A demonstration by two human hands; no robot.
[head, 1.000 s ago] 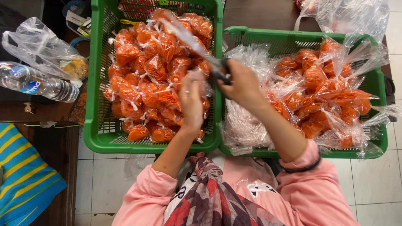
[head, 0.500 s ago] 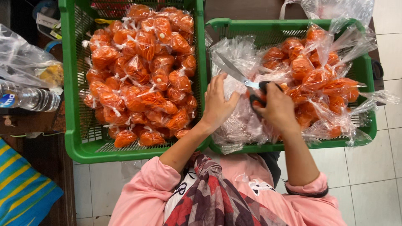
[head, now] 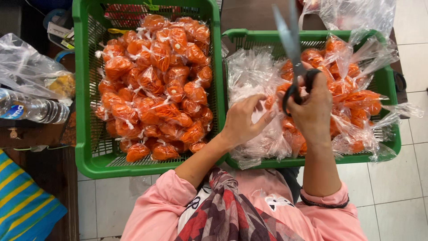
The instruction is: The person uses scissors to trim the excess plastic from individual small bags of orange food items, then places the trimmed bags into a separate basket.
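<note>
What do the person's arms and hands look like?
Both hands, the left hand and the right hand, are bare: no gloves. Pink sleeves are pushed up toward the elbows, with a dark band at the right cuff.
</note>
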